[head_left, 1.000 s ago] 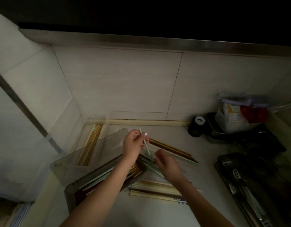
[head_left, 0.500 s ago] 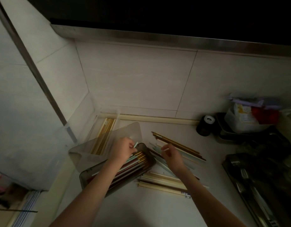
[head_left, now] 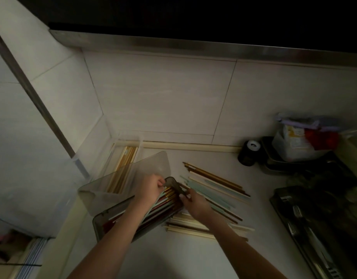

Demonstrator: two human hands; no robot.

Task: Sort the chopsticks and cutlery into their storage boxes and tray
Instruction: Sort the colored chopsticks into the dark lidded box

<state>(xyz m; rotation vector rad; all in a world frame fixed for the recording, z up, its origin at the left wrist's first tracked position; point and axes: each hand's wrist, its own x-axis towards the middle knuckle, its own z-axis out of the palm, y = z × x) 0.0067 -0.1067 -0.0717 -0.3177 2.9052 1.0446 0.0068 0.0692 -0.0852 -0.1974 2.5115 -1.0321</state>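
Chopstick-sorting step: left hand point(head_left: 152, 187) pinches chopsticks into the dark box point(head_left: 121, 220) near the tabletop's point(head_left: 183, 256) left edge, right hand point(head_left: 194, 202) curls on its rim; next, grab loose chopsticks point(head_left: 215, 186) beside it.

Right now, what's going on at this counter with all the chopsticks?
A person is sorting chopsticks in dim light. The left hand is at the far end of a dark box already holding coloured, gold-tipped chopsticks, apparently tucking one in. The right hand rests at the box's corner, over the loose chopsticks still on the counter. A clear box behind holds gold ones. A cutlery tray sits at right.
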